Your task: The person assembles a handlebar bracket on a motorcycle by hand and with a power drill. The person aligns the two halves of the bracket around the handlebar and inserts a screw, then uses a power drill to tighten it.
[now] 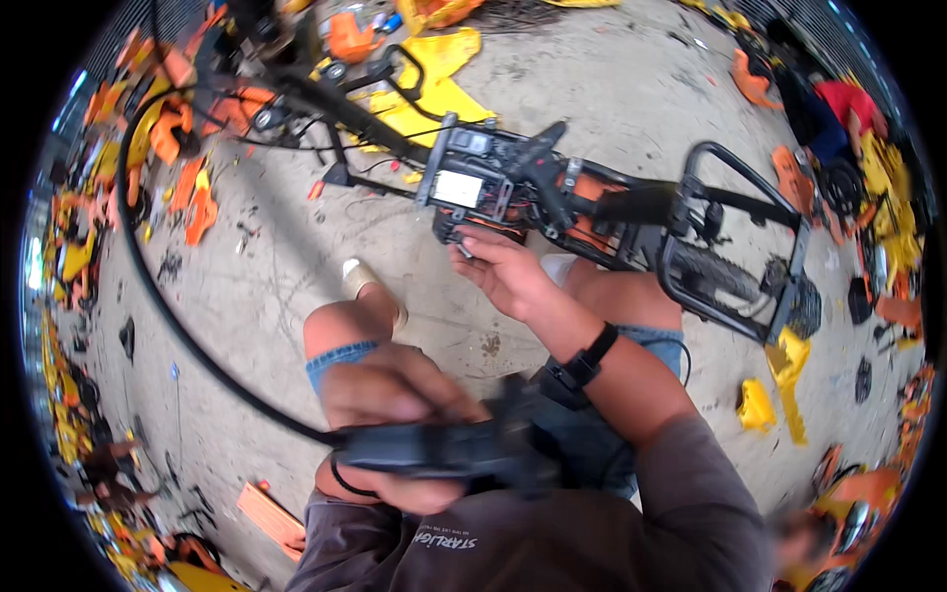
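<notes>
My left hand is closed around a black power tool, smeared by motion, held low in front of my body. A thick black hose or cable loops from its left end up toward the far left. My right hand reaches forward with fingers pinched together at the near side of a stripped scooter frame. A small grey metallic bit shows at the fingertips, too small to name. Just beyond them sits an exposed electronics compartment with wires and a white label.
Yellow body panels lie behind the frame. Orange panels are scattered on the left of the concrete floor. More yellow pieces lie at right. A person in red crouches at the far right among parts.
</notes>
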Motion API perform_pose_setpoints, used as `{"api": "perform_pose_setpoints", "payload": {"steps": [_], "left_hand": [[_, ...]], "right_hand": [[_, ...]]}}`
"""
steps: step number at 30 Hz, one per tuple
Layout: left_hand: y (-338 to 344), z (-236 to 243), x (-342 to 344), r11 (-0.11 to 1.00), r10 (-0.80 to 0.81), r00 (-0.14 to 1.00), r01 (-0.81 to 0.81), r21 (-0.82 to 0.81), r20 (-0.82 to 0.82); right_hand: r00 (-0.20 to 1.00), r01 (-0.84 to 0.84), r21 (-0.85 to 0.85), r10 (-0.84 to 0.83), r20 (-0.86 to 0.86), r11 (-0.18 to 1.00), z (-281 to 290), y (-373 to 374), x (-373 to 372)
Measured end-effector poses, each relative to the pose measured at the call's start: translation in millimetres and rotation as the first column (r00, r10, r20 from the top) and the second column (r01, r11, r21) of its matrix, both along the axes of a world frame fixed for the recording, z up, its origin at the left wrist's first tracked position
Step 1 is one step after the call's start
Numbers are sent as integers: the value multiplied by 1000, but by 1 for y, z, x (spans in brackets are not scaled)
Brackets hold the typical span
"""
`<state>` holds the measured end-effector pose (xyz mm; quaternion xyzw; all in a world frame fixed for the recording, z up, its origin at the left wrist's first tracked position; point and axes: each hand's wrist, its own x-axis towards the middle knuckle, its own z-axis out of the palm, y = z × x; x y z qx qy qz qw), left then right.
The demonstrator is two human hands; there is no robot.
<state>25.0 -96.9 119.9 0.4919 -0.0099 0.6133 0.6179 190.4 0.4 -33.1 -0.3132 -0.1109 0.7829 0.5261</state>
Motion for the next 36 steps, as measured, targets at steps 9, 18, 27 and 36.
{"api": "perform_pose_setpoints", "payload": {"steps": [9,18,27,36], "left_hand": [[-13,50,-11,861,-487,699,486,153,523],[29,-9,5,939,-288,956,295,-180,62],[75,-95,48,755,582,203,-497,429,-788],[70,-89,59,636,700,-34,-424,644,-713]], "right_hand": [[991,90,60,-84,-99,994,19,3,15],[982,119,71,-107,-156,990,26,4,29],[977,197,102,-187,-103,975,21,1,26],[994,103,72,-101,-29,992,13,-9,10]]}}
